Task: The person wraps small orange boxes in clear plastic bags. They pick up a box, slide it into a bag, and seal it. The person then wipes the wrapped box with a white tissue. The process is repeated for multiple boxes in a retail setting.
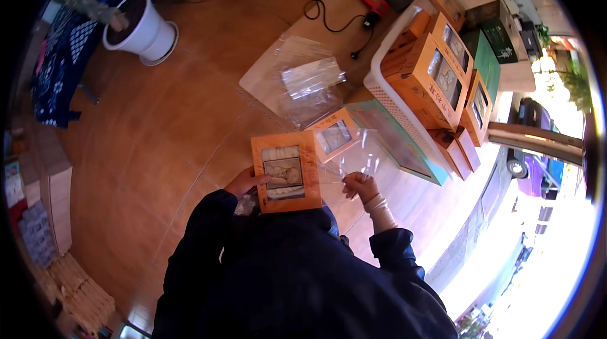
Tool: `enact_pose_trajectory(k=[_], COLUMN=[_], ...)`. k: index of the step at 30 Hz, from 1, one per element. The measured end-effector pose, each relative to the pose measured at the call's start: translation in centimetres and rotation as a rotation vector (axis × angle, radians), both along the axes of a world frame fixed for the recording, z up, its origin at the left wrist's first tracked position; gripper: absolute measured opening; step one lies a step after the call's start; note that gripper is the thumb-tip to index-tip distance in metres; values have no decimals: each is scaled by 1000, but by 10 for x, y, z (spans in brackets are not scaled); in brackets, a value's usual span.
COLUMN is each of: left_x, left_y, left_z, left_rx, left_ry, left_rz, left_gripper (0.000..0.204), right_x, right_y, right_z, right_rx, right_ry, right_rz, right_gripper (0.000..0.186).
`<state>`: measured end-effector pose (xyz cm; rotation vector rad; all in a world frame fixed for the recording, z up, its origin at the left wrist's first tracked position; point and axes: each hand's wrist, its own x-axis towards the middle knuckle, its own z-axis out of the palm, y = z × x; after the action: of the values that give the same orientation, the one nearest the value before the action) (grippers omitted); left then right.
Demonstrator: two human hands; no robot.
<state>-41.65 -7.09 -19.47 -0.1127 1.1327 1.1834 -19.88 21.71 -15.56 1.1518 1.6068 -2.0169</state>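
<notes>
My left hand (pixel 248 181) grips the left edge of an orange box (pixel 309 182) with a clear window, and its thumb lies over the front. A pale carved-looking piece shows behind the window. At the right, my right hand (pixel 360 185) pinches a clear plastic film or bag (pixel 368 154), which spreads up and left toward the box. Whether the film touches the box I cannot tell. Just beyond lies another orange window box (pixel 333 137), partly covered by the held one. A crumpled bit of clear plastic (pixel 245 205) is beneath my left hand.
Ahead, a pale wooden board (pixel 269 73) carries clear plastic sleeves (pixel 311 78) and a red heat gun (pixel 372 5) with a black cord. A white basket (pixel 375 67) full of orange boxes (pixel 422 83) stands right, beside a teal panel (pixel 401 140). A white plant pot (pixel 147 30) is far left.
</notes>
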Motion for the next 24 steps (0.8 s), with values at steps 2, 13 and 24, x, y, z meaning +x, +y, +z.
enact_pose_trajectory(k=[2, 13, 24], left_x=[1, 19, 102], left_y=[17, 123, 141], left_z=[-36, -161, -130], left_rx=[7, -138, -129], left_ry=[-11, -237, -671], left_rz=[4, -81, -73], left_gripper=[60, 43, 38], right_x=[9, 41, 76], right_y=[32, 117, -42], right_z=[-23, -95, -122], right_rx=[87, 471, -351], right_ry=[-22, 11, 59], right_rz=[-127, -497, -1137], right_gripper=[18, 9, 38])
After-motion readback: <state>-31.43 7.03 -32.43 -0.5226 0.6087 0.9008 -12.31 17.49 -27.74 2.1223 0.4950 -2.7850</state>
